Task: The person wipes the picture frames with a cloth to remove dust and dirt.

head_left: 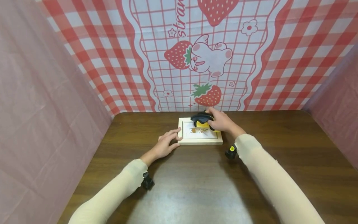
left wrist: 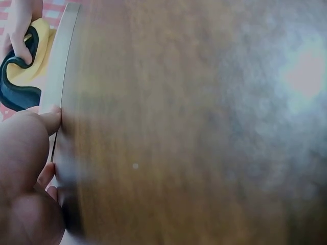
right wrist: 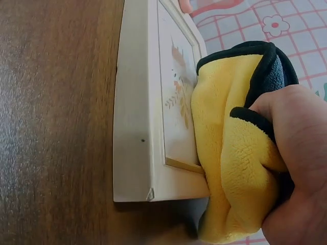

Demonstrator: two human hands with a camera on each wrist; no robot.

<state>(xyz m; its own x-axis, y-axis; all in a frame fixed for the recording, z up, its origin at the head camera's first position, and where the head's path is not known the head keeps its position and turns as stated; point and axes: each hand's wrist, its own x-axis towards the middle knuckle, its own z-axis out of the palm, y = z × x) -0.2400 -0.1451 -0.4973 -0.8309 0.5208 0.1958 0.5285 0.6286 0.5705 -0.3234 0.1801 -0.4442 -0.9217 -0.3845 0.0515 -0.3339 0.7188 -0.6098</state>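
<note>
A pale wooden picture frame (head_left: 200,141) with a small plant print lies flat on the brown table, close to its back edge. My right hand (head_left: 222,121) grips a folded yellow and dark grey cleaning cloth (right wrist: 225,107), which lies over the frame's far right part. In the right wrist view the thumb presses into the cloth's folds. My left hand (head_left: 167,143) rests at the frame's left side, its fingers spread and touching the rim. The left wrist view shows that hand (left wrist: 25,168) at the frame's edge, with no curl around it that I can make out.
The brown wooden table (head_left: 190,186) stretches toward me and to both sides. A red and white strawberry-patterned cloth (head_left: 156,56) hangs right behind its back edge. Pink curtains (head_left: 42,109) hang at left and right. Small dark cameras (head_left: 147,181) sit at both wrists.
</note>
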